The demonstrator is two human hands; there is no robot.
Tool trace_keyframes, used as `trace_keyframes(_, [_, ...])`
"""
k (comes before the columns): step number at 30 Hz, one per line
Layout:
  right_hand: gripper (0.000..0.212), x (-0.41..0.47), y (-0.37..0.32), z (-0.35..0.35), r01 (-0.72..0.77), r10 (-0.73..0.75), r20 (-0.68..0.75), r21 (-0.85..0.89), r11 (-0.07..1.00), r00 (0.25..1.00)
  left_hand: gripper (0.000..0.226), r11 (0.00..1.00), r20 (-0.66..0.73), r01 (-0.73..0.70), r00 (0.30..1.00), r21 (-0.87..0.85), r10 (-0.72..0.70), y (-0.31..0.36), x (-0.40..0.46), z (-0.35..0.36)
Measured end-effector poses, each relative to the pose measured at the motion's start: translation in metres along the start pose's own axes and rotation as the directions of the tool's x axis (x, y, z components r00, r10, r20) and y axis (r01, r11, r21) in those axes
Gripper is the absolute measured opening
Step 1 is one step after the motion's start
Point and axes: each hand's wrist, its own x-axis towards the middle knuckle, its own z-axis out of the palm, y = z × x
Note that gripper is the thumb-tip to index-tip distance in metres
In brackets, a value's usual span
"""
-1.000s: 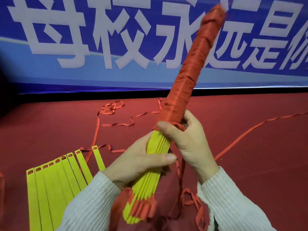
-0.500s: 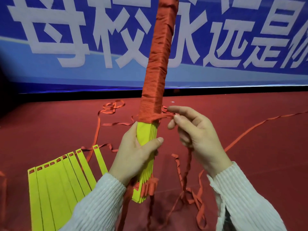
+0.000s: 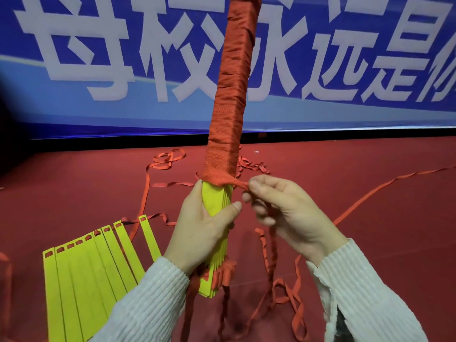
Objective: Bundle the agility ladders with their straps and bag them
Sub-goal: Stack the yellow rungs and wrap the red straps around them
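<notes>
Now nearly upright rather than leaning right as a second ago: bundle of yellow ladder slats (image 3: 217,201), held above the red floor (image 3: 370,206), upper length wound tight in orange strap (image 3: 232,99) and running out of view at the top edge. Left hand (image 3: 204,228) closed around the bare yellow part just below the wrapping, thumb laid across the front of the slats. Right hand (image 3: 288,213) lifted off the bundle since the first earlier frame, now just beside it on the right, thumb and forefinger pinching the strap where it leaves the lowest turn, strap pulled taut between bundle and fingertips. Remaining strap hanging from the right hand down to the floor, lying there in loose loops (image 3: 283,287) below both wrists. White ribbed sleeves (image 3: 148,304) on both arms. Second set of yellow slats (image 3: 84,277) fanned flat on the floor near the lower left corner, unwrapped, orange strap threaded through their end slots. Further strap trailing across the floor behind the bundle and off toward the right edge. Blue banner with white characters (image 3: 98,70) along the far edge of the floor.
</notes>
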Motion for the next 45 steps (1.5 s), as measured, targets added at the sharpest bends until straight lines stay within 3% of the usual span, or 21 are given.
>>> trace_keyframes(2, [0.019,0.004,0.007,0.003,-0.204,0.195,0.06,0.28,0.938,0.979,0.027,1.0,0.025,0.003,1.0,-0.016,-0.003,0.002,-0.002,0.003])
trace_keyframes(4, [0.03,0.007,0.01,0.005,-0.297,0.296,0.065,0.391,0.871,0.953,0.034,0.999,0.055,-0.017,0.998,0.031,0.016,0.002,-0.004,0.007])
trace_keyframes(7, [0.051,0.007,0.007,0.001,-0.213,0.224,-0.08,0.13,0.969,0.971,0.037,0.99,0.114,-0.045,0.993,0.133,0.03,-0.002,-0.005,0.008])
trace_keyframes(9, [0.053,0.006,0.003,-0.005,-0.165,0.163,-0.099,-0.006,0.986,0.982,0.034,0.98,0.124,-0.072,0.991,0.187,0.049,-0.002,-0.005,0.008])
trace_keyframes(11, [0.049,0.004,-0.001,-0.016,-0.154,0.154,-0.058,-0.003,0.988,0.986,0.034,0.971,0.115,-0.095,0.991,0.219,0.071,-0.001,-0.006,0.008])
trace_keyframes(14, [0.017,-0.003,-0.006,-0.03,-0.118,0.119,-0.011,0.036,0.992,0.993,0.036,0.972,0.082,-0.092,0.994,0.217,0.076,-0.002,-0.006,0.011])
trace_keyframes(16, [0.007,-0.005,-0.006,-0.034,-0.101,0.101,0.008,0.041,0.994,0.995,0.033,0.972,0.05,-0.085,0.996,0.22,0.076,-0.003,-0.006,0.012])
trace_keyframes(20, [0.007,-0.002,-0.001,-0.028,-0.014,0.013,-0.017,-0.07,0.997,1.0,0.03,0.964,-0.03,-0.082,0.995,0.252,0.093,-0.002,-0.004,0.01])
trace_keyframes(23, [0.012,-0.001,0.001,-0.026,0.065,-0.065,0.004,-0.036,0.997,0.998,0.029,0.955,-0.072,-0.065,0.993,0.288,0.089,-0.002,-0.003,0.007])
trace_keyframes(26, [0.012,-0.002,0.002,-0.025,0.049,-0.042,0.067,-0.099,0.994,0.997,0.029,0.948,-0.094,-0.044,0.993,0.315,0.077,0.0,-0.003,0.004])
trace_keyframes(37, [0.024,0.003,0.01,-0.011,-0.071,0.075,0.04,-0.089,0.994,0.996,0.032,0.911,-0.129,-0.036,0.987,0.411,0.097,0.002,-0.003,0.002])
trace_keyframes(41, [0.032,0.001,0.008,-0.007,0.075,-0.085,-0.002,-0.465,0.882,0.996,0.033,0.889,-0.145,-0.012,0.986,0.458,0.088,0.001,-0.002,0.003])
trace_keyframes(45, [0.016,0.0,0.006,-0.002,0.247,-0.319,-0.035,-0.556,0.794,0.947,0.032,0.875,-0.178,-0.001,0.979,0.484,0.099,0.002,-0.001,0.004])
